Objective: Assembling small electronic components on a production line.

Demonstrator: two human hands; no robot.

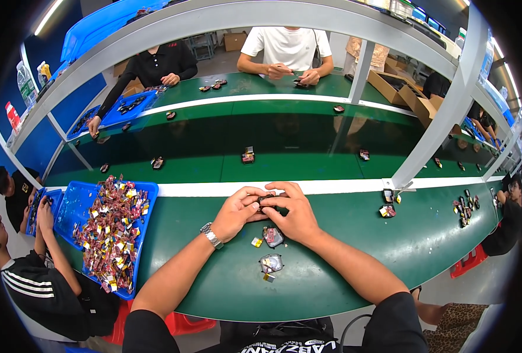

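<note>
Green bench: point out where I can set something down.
Bare: between the blue tray and the left forearm. Nearly bare: right of the right forearm, short of the parts cluster. Crowded: the tray, heaped with packs; between the forearms, where two units lie.

Small black part point(267, 200), partly hidden, held between left hand point(235, 215) and right hand point(297, 216).

Blue wall point(75, 97) and tube light point(48, 16) at 10 o'clock, grey floor point(475, 291) and red stool point(469, 262) at 4, second red stool point(187, 325) at 7.
</note>
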